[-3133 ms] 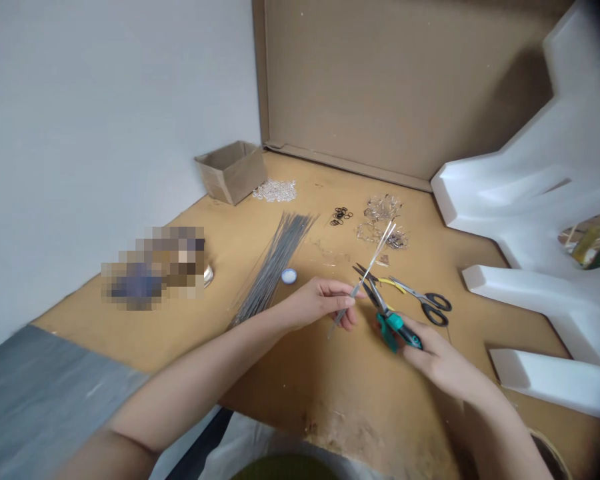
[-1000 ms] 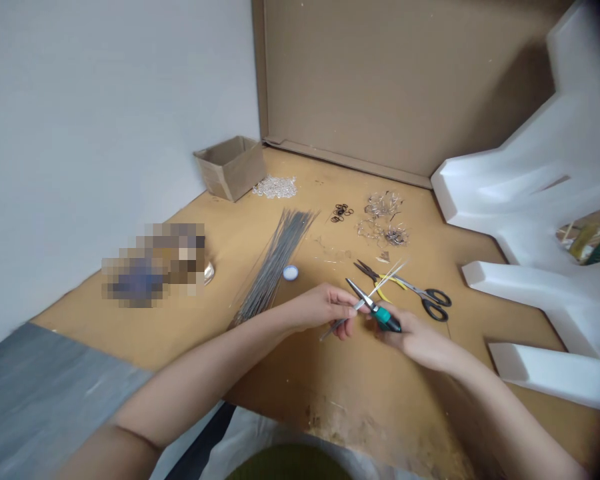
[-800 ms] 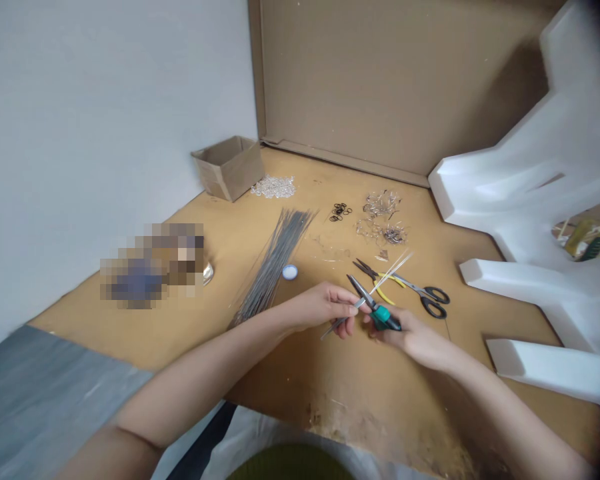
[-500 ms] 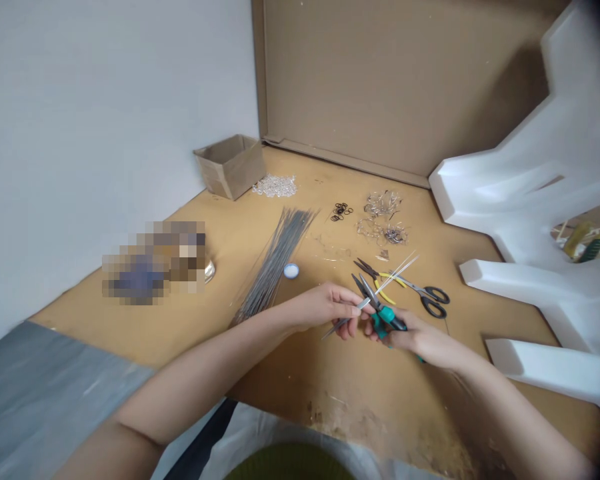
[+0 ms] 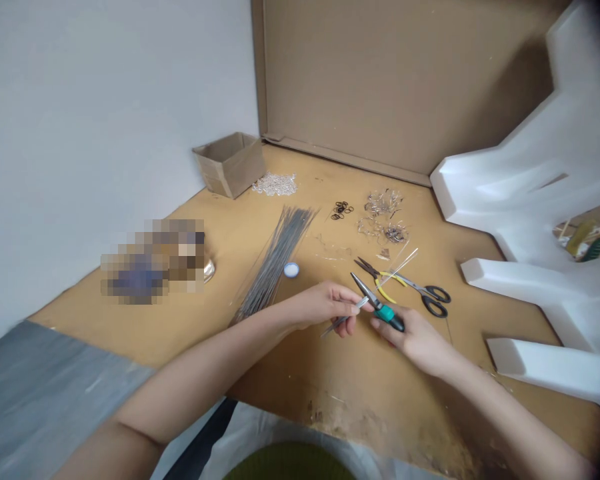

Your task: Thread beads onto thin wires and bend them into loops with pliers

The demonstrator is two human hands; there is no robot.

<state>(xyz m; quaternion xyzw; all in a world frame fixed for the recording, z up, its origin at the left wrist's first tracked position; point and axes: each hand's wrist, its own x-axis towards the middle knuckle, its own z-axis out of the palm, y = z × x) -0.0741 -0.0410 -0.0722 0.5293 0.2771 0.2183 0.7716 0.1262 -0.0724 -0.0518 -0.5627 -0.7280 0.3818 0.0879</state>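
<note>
My left hand (image 5: 325, 307) is closed in a pinch around a few thin metal wires (image 5: 403, 262). They stick out below the fingers and run up to the right, past the pliers. My right hand (image 5: 415, 339) grips long-nose pliers (image 5: 386, 313) with green and black handles. Their jaws are together and lie across the wires close to my left fingertips; whether they bite on them I cannot tell. Just beyond my hands rest yellow-handled pliers (image 5: 384, 288) and black-handled scissors (image 5: 434, 300). A large bundle of grey wires (image 5: 275, 263) lies left of my hands, beside a small white round lid or dish (image 5: 291, 270).
On the brown table (image 5: 290, 373) are black rings (image 5: 341, 210), tangled wire pieces (image 5: 385, 217) and a heap of small clear pieces (image 5: 275, 184). A cardboard box (image 5: 233, 167) stands at the back left. White foam (image 5: 520, 280) borders the right side. A pixelated patch covers something at left.
The pliers' jaws and handles have come together from apart. My right hand has closed around the handles. My left hand has stayed nearly still with the wires.
</note>
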